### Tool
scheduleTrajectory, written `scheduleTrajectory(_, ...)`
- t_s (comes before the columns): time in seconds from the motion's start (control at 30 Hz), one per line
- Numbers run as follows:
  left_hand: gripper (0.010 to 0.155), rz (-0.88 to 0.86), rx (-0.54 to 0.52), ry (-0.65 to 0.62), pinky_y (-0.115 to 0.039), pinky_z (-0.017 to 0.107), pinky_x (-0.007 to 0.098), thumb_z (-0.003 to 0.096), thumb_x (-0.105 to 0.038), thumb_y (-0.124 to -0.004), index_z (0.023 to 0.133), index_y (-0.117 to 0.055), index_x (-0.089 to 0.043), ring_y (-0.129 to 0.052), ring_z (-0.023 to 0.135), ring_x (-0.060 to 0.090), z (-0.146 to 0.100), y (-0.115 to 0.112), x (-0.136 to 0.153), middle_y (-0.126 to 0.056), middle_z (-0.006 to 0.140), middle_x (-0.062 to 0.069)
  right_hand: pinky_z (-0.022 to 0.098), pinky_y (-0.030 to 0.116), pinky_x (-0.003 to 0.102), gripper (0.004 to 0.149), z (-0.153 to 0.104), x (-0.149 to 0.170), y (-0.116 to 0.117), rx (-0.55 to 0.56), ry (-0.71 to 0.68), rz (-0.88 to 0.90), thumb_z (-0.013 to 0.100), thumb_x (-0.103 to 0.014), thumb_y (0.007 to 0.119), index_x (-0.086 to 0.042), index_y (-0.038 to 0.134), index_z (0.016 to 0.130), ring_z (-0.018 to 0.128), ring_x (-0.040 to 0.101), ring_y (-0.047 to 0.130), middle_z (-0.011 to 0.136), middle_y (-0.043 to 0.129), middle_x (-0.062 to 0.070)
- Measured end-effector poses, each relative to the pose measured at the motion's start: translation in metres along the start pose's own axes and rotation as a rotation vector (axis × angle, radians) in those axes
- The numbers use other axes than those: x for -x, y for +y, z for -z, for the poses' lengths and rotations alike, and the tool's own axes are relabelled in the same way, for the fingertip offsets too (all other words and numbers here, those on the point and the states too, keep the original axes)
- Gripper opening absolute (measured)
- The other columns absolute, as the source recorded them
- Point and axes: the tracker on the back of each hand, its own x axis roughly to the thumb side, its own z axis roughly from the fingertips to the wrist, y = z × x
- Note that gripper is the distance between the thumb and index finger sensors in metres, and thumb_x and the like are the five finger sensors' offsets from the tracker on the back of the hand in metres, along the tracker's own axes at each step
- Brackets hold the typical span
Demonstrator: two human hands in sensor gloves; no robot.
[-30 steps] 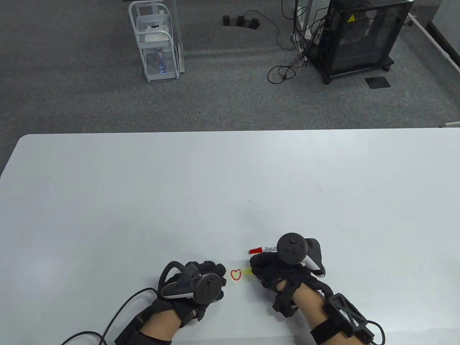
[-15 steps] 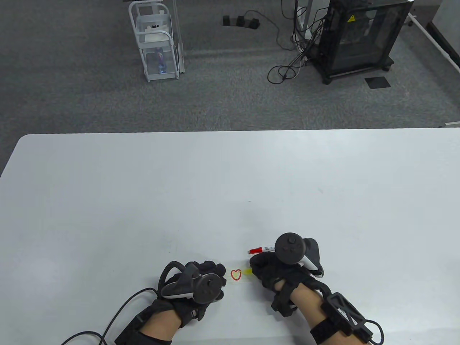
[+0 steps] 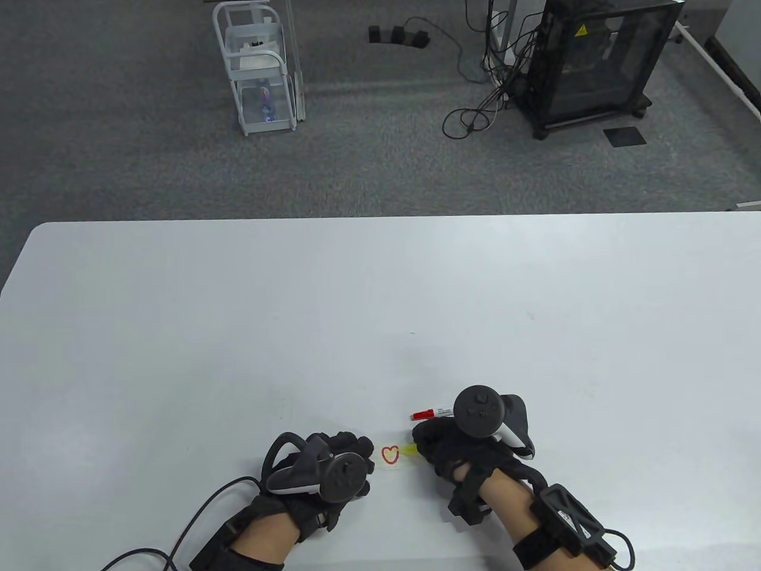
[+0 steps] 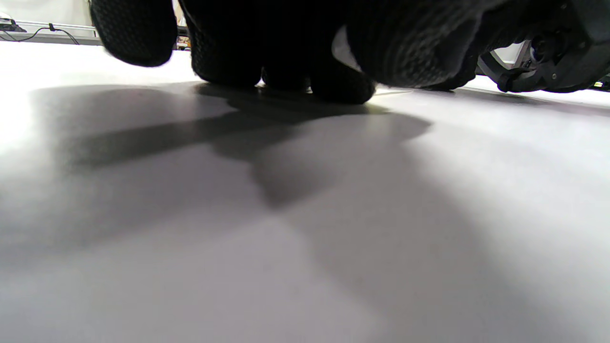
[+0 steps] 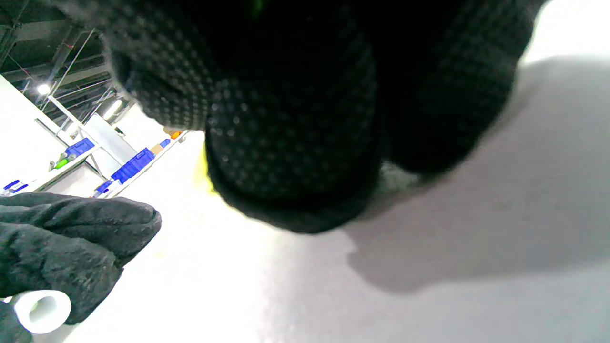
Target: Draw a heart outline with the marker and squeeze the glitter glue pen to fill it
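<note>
A small red heart outline (image 3: 389, 455) is drawn on the white table (image 3: 238, 333) near its front edge. My right hand (image 3: 452, 446) grips a yellow glitter glue pen (image 3: 409, 450) just right of the heart, its tip pointing at the outline. In the right wrist view the curled fingers (image 5: 295, 143) hide most of the pen. My left hand (image 3: 348, 449) sits just left of the heart, fingers curled with their tips on the table (image 4: 286, 238). It holds a small white cap (image 5: 42, 310). The red marker (image 3: 431, 413) lies behind my right hand.
A cable (image 3: 196, 523) trails from my left wrist toward the front edge. Beyond the table's far edge are a white wire cart (image 3: 261, 71) and a black cabinet (image 3: 594, 59) on grey carpet.
My right hand has edged slightly left with the glue pen. The left hand, heart and marker have not moved.
</note>
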Motion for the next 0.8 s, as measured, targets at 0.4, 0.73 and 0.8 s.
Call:
scheduleTrajectory(0.4, 0.046, 0.001, 0.0, 0.0, -0.066, 0.069, 0.056, 0.05, -0.049, -0.074, 0.09, -0.078, -0.026, -0.071, 0.102, 0.029, -0.0001, 0.0, -0.0001, -0.071, 0.111, 0.0, 0.026, 0.098, 0.034, 0.042, -0.0001, 0.0002, 0.0002, -0.003, -0.007, 0.001, 0.04, -0.03, 0.087, -0.012, 0.093, 0.078, 0.024, 0.011, 0.11, 0.053, 0.106, 0.011)
scheduleTrajectory(0.73, 0.046, 0.0, -0.001, 0.001, -0.066, 0.069, 0.055, 0.0499, -0.049, -0.075, 0.09, -0.078, -0.026, -0.071, 0.102, 0.028, -0.0002, 0.0002, 0.0002, -0.071, 0.111, -0.001, 0.026, 0.098, 0.035, 0.043, -0.0019, 0.0056, -0.0025, 0.023, -0.001, 0.061, 0.042, -0.03, 0.085, -0.009, 0.09, 0.079, 0.023, 0.01, 0.11, 0.053, 0.105, 0.011)
scheduleTrajectory(0.8, 0.046, 0.0, -0.001, 0.001, -0.066, 0.069, 0.056, 0.05, -0.049, -0.075, 0.09, -0.078, -0.026, -0.071, 0.102, 0.029, -0.0001, 0.0002, 0.0001, -0.071, 0.111, -0.001, 0.027, 0.098, 0.036, 0.044, -0.0019, 0.0057, -0.0027, 0.018, -0.009, 0.061, 0.042, -0.031, 0.085, -0.009, 0.09, 0.08, 0.024, 0.01, 0.11, 0.054, 0.105, 0.011)
